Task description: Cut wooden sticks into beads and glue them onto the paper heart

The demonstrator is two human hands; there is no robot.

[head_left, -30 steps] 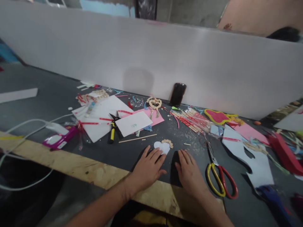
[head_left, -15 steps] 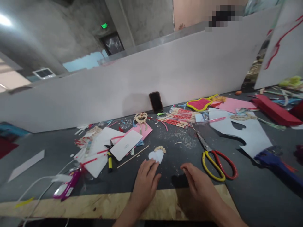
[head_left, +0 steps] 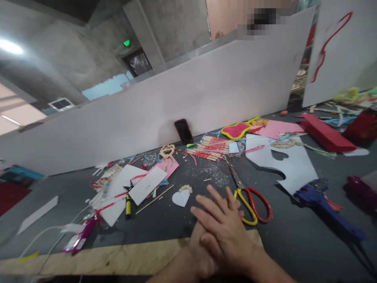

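My right hand lies across my left hand, its fingers stretched out and spread. Most of the left hand is covered; its visible part looks flat against the right palm, with fingertips showing past the right hand. No object is seen in either hand. Just beyond them on the dark tabletop lies a white paper heart, with a beige braided cord along part of its upper right edge. Close by on the right are scissors with one yellow and one red handle loop.
A blue glue gun and white cut-out card lie right. Bundled sticks and a leaning phone are farther back. Left are a yellow-handled cutting tool, thin stick, white cards and a purple device.
My left hand has come off the paper heart. Both hands have come together, the right on top of the left. The view has shifted to the right.
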